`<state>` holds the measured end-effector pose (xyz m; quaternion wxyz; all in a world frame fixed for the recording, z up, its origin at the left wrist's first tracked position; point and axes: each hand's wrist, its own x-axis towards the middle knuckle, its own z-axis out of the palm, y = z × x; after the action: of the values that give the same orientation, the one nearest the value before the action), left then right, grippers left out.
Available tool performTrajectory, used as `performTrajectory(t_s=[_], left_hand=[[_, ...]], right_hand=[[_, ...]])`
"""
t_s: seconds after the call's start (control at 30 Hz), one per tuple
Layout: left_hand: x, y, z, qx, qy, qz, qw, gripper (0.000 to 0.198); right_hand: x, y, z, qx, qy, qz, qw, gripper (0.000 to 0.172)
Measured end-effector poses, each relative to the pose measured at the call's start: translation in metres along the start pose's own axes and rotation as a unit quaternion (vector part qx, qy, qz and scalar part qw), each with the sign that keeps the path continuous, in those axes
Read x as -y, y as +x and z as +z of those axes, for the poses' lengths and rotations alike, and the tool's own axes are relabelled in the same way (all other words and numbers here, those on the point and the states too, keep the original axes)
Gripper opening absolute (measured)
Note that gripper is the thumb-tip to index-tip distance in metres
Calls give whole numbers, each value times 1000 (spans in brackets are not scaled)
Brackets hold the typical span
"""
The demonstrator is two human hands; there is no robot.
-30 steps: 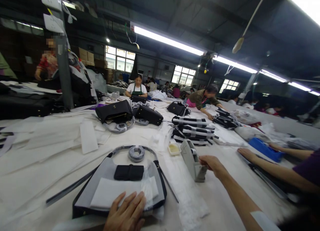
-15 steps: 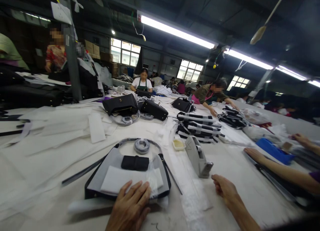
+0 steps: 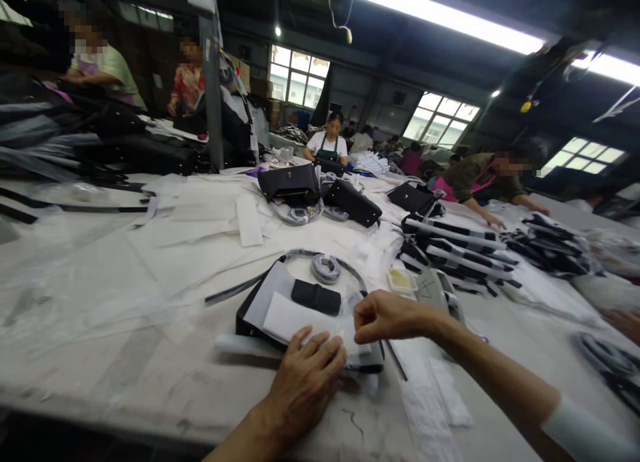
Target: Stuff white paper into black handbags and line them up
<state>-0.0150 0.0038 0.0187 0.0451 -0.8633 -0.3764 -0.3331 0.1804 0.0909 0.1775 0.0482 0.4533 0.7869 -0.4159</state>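
A black handbag [image 3: 249, 319] lies in front of me, its upper face partly covered by a pale grey sheet [image 3: 273, 285]. On it rest a folded white sheet [image 3: 293, 319] and a small black pouch [image 3: 316, 297]. My left hand [image 3: 310, 375] lies on the white sheet, fingers stretched out. Over the bag's right side, my right hand [image 3: 383, 317] is closed in a pinch; what it holds, if anything, I cannot make out. Clear plastic shows beside its fingers. A wrapped coiled strap [image 3: 326, 269] lies just beyond the pouch, inside the bag's strap loop.
A tape dispenser [image 3: 434, 290] stands behind my right forearm, beside a small dish [image 3: 401, 281]. Wrapped black pieces [image 3: 460, 249] are stacked at right. More black handbags [image 3: 290, 185] sit farther back. White sheets [image 3: 200, 205] spread at left. Co-workers stand around the table.
My right hand has moved left from beside the tape dispenser to over the bag. My left hand stays on the white sheet. The view has swung right-to-left, so things appear farther right.
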Motion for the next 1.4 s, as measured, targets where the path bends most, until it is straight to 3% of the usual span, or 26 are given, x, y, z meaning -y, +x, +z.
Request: performTrajectory(t_s=[0.1,0.2,0.47,0.57,0.67,0.77,0.83,0.97,1.1,1.23,1.27,1.37,1.4], left_hand=[[0,0,1,-14,-15,-2,1000,33],[0,-1,1,-18,-17,0,1000,33],[0,-2,5,-9,-8,-2,1000,32],[0,-1,5,-17,-10,-3,1000,29],[0,-2,5,-24,-11,-2,1000,30],[0,-2,6,-29,-15,-2,999,30],[0,-2,6,-30,-14,-3,999,30],[0,-1,2,-20,-14,2,1000,31],[0,1,0,-11,-15,-2,1000,34],[1,0,3,-21,6,3,1000,31],[1,0,5,-28,11,9,999,30],[3,-2,9,-49,19,25,998,29],[4,-2,10,-54,19,25,998,29]], right_hand=[[7,34,-3,16,-147,6,989,4],[12,64,0,11,-262,16,965,19],[-2,105,5,-5,-326,20,945,52],[-17,108,-8,-32,-367,21,929,49],[-28,100,-24,-97,-366,28,925,39],[-35,80,-24,-189,-356,28,915,45],[-40,66,-12,-244,-336,20,909,36],[-49,56,23,-273,-276,-2,922,9],[-52,49,39,-371,-244,31,895,6],[-57,2,54,-417,-193,-14,888,10],[-60,-12,61,-412,-188,-42,891,17],[-76,-40,89,-395,-234,-96,883,74],[-83,-42,99,-394,-256,-105,876,85]])
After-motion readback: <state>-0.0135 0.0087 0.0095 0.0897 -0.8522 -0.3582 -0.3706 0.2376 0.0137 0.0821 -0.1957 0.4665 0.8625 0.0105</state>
